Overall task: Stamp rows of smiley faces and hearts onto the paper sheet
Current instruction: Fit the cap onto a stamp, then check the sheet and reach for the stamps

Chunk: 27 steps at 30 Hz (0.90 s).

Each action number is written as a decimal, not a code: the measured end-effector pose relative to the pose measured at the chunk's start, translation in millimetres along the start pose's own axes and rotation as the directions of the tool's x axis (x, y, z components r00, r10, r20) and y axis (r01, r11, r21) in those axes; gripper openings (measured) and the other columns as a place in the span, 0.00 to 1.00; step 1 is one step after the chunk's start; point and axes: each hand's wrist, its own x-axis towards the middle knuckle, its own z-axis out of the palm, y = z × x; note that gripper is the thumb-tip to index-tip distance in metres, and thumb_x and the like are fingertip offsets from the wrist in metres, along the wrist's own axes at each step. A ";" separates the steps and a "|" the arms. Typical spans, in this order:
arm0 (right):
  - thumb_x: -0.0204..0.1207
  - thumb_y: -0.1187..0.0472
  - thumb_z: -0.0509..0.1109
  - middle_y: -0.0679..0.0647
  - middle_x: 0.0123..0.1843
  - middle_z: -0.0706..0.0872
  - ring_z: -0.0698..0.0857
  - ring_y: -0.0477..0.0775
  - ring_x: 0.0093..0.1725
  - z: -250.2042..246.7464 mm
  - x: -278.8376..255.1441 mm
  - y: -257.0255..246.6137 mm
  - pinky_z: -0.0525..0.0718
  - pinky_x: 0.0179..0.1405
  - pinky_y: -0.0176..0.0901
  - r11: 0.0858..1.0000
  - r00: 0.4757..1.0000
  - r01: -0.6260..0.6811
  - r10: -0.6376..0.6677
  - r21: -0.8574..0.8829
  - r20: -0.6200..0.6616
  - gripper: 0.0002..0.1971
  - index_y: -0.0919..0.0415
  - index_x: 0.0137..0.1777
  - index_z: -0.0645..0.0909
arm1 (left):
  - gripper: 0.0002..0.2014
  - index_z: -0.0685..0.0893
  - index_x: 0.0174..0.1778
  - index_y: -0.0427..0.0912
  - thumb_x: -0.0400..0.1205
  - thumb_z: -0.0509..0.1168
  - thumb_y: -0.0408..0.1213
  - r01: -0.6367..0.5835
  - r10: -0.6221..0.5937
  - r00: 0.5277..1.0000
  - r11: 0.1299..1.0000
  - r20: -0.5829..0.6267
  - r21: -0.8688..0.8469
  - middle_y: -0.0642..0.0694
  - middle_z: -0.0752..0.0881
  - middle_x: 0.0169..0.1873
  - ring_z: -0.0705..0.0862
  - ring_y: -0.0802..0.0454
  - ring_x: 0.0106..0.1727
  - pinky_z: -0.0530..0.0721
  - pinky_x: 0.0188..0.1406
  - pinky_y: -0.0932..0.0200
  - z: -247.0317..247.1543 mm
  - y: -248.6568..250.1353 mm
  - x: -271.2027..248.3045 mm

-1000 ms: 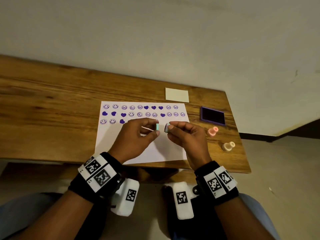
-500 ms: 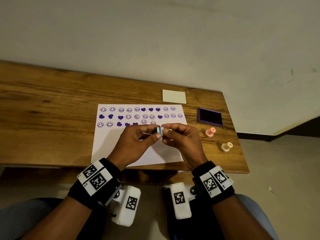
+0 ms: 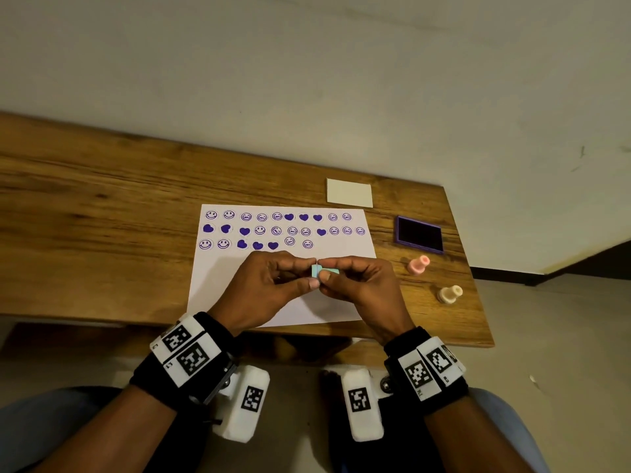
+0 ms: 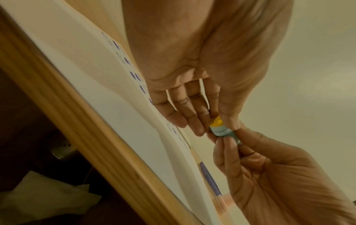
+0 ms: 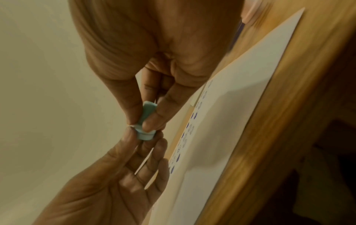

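The wooden tabletop [image 3: 102, 206] carries a stamped sheet [image 3: 235, 285] and a blank card [image 3: 349, 192]. Right of the sheet lie an ink pad [image 3: 419, 233] and two stamps, pink [image 3: 418, 265] and cream [image 3: 450, 294].

The head view was moderately lit and mostly sharp, with soft overhead light, a faint shadow under the hands on the paper sheet [image 3: 235, 288], and dimness toward 6 o'clock below the table [image 3: 102, 213]. Wide-angle distortion bowed the table edge and stretched the forearms at 5 and 7 o'clock. Both wrist views looked dimmer, warm-tinted and soft; the palms nearest the lens were out of focus, the table edge was smeared with blur, and the corners at 7 o'clock and 4 o'clock fell into dark shadow
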 end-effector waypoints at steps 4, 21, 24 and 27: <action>0.73 0.70 0.78 0.57 0.47 0.93 0.91 0.53 0.47 1.5 6.5 -4.2 0.89 0.43 0.40 0.976 0.998 0.044 -0.050 -0.215 -0.024 0.08 0.65 0.52 0.91 | 0.16 0.87 0.63 0.49 0.78 0.72 0.38 0.002 0.001 1.000 0.985 -0.017 0.172 0.55 0.90 0.51 0.87 0.63 0.53 0.85 0.55 0.62 2.6 -1.1 1.8; 0.73 0.60 0.78 0.57 0.59 0.91 0.88 0.60 0.58 -132.6 15.6 -34.3 0.83 0.60 0.51 0.481 0.775 -0.375 -0.306 -0.792 -0.553 0.17 0.55 0.63 0.88 | 0.22 0.82 0.67 0.54 0.77 0.69 0.54 0.018 -0.049 0.999 0.523 0.009 0.852 0.52 0.79 0.62 0.75 0.49 0.65 0.77 0.64 0.47 -16.1 -11.6 4.5; 0.74 0.58 0.78 0.56 0.60 0.91 0.88 0.60 0.59 -135.0 14.6 -31.4 0.84 0.57 0.52 0.444 0.778 -0.438 -0.248 -0.782 -0.577 0.19 0.53 0.65 0.87 | 0.22 0.81 0.68 0.54 0.78 0.67 0.53 0.011 -0.053 0.998 0.506 0.019 0.863 0.53 0.77 0.63 0.74 0.50 0.66 0.77 0.63 0.48 -15.5 -11.8 5.6; 0.75 0.55 0.78 0.55 0.60 0.90 0.87 0.61 0.59 -136.0 15.2 -27.3 0.83 0.55 0.51 0.410 0.785 -0.486 -0.185 -0.772 -0.592 0.19 0.51 0.66 0.86 | 0.21 0.80 0.69 0.53 0.79 0.67 0.52 0.006 -0.063 0.998 0.505 0.030 0.863 0.53 0.77 0.64 0.74 0.51 0.66 0.76 0.64 0.48 -17.5 -12.3 5.1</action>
